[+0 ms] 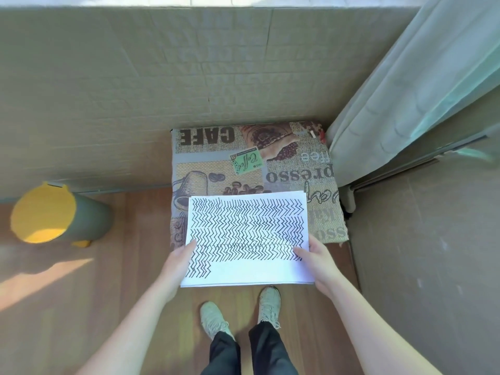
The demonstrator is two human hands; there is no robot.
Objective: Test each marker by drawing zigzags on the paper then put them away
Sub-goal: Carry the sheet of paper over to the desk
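A white sheet of paper (247, 272), nearly filled with rows of black zigzags, is held level in front of me above the floor. My left hand (177, 262) grips its left edge, thumb on top. My right hand (315, 257) grips its right edge, thumb on top as well. More sheets seem to lie under the top one. No marker is in view.
A cushion printed with coffee words (251, 169) lies on the wooden floor against the wall, just beyond the paper. A green bin with a yellow lid (54, 215) stands at the left. A curtain (400, 104) hangs at the right. My feet (240, 312) are below the paper.
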